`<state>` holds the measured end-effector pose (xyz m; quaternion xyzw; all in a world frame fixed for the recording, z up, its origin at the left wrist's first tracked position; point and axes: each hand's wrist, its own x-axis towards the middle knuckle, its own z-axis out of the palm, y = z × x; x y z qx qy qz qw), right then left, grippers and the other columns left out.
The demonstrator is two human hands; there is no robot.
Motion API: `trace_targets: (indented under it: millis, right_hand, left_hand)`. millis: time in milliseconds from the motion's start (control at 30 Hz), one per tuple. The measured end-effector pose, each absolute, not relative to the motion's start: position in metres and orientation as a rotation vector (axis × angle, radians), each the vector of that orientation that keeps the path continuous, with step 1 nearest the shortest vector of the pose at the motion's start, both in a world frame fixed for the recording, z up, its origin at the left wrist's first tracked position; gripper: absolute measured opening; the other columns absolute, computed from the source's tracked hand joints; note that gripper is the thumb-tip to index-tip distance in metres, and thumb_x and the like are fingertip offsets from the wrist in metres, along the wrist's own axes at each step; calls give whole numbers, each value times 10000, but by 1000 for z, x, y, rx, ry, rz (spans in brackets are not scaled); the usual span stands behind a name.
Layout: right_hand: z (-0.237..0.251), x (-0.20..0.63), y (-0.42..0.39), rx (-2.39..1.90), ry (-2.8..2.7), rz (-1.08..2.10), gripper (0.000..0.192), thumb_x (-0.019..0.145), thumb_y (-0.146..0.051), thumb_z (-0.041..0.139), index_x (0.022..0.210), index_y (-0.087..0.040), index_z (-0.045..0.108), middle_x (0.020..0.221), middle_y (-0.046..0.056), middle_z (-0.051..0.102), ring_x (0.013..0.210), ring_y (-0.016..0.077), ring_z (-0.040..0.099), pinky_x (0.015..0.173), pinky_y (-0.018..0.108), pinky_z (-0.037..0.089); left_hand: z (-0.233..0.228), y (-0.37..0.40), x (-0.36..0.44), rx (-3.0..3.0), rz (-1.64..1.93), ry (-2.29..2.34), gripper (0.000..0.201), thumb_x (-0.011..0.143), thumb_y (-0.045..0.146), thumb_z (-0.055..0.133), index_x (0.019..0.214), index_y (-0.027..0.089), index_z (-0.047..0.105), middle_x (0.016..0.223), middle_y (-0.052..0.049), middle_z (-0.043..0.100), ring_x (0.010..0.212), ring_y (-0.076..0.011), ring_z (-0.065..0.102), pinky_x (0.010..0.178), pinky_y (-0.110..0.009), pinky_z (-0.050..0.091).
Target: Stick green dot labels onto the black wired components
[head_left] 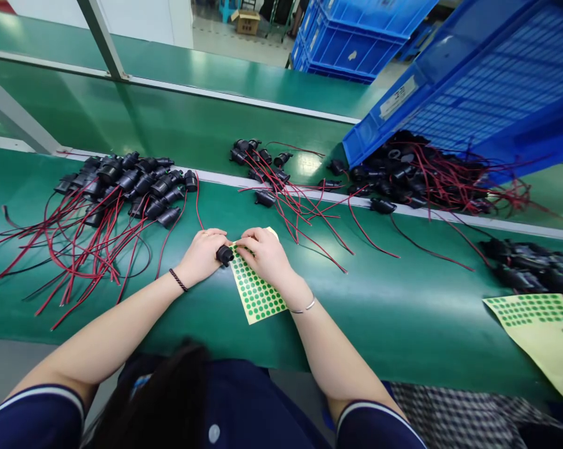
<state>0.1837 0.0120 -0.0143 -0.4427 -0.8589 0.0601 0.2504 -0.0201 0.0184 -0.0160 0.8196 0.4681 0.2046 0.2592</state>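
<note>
Sticker sheet (262, 294) points forward — long axis slanting left.

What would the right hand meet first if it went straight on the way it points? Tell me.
Likely the black part held in the left hand; the right hand points toward it from close by. Depth is unclear, so the left hand itself might come first.

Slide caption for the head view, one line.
A black part in the grip of the left hand, right hand over a sheet of green dots, wired black parts behind.
</note>
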Motion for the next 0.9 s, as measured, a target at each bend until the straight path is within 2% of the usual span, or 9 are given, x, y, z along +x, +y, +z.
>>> trace_targets:
  millis: [367,533,900]
  right_hand:
    - [-25,182,11,-1183,-2340,146,156,955,-227,574,931,-233,727,1001,87,701,917,220,623,815,376,494]
    - [-27,182,12,-1176,-2313,188,145,934,-209,597,1009,-212,722,1016,99,698,924,223,639,820,369,522]
    - [-30,184,10,-1126,-2359,155,176,957,-206,568,945,-228,742,961,87,717,884,206,663,800,351,546]
  left_hand:
    - [-19,20,-19,2208,578,1280,119,797,115,641,875,194,683,994,-59,761,1183,-272,630,1015,-472,449]
    - [-17,19,-19,2210,574,1286,112,805,114,641,884,183,680,987,-68,755,1192,-274,628,1013,-464,448]
    - [-19,19,-19,2254,580,1279,148,822,100,602,902,189,688,978,-68,764,1177,-265,638,1000,-461,455]
